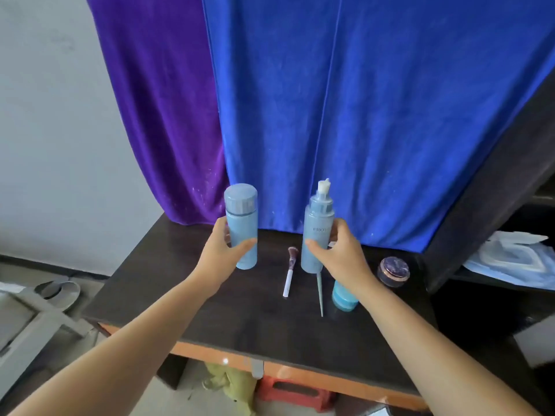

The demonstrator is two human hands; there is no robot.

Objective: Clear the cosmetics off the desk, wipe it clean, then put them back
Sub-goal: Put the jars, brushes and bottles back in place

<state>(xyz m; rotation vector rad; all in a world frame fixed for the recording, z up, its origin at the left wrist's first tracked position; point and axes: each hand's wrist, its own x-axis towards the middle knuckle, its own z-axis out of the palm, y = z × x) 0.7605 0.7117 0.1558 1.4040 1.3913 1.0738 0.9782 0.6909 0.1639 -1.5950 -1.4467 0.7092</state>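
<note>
My left hand [220, 253] grips a light blue capped bottle [242, 217], held upright just above the dark desk [186, 289]. My right hand [342, 253] grips a light blue pump bottle [316, 232] with a white nozzle, also upright. Between the two bottles a makeup brush [289, 271] with a white handle lies flat on the desk. A thin pale green stick [320, 291] lies beside it. A blue jar [344, 297] sits partly hidden under my right wrist. A round dark jar [393, 271] with a purple lid stands at the desk's right.
Blue and purple curtains [345, 115] hang right behind the desk. A dark shelf unit [492, 205] stands to the right, with white and blue items [513, 259] on a shelf. Under the desk are a red stool [295, 393] and a yellow bag [228, 385].
</note>
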